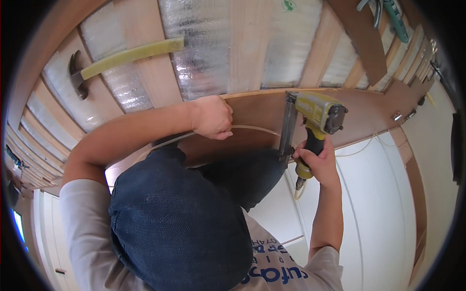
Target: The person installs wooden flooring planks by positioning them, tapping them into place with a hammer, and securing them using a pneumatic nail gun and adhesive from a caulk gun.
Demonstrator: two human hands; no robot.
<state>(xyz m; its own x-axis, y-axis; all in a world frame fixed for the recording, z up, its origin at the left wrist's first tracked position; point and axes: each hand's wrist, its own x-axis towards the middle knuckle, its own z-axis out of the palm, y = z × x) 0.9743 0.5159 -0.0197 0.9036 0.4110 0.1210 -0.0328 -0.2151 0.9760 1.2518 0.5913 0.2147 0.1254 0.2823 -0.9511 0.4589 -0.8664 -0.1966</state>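
My right hand (320, 162) is wrapped round the black grip of a yellow-green air nail gun (316, 112). Its long dark magazine and nose stand against a brown board (259, 110), near the thin pale wood edge. From the metal fitting under the handle hangs a cream air hose (297, 195). To the left, my left hand (212, 118) is closed in a fist at the edge of the same board; what the curled fingers hold, if anything, is hidden. My knee in dark trousers (179, 223) lies between my arms.
A claw hammer (132, 57) with a yellow handle rests across pale wooden slats (248, 43) over shiny foil sheeting (196, 53). Loose brown board (361, 43) and a green-handled tool (395, 22) lie at upper right. White panels (374, 194) stretch below the gun.
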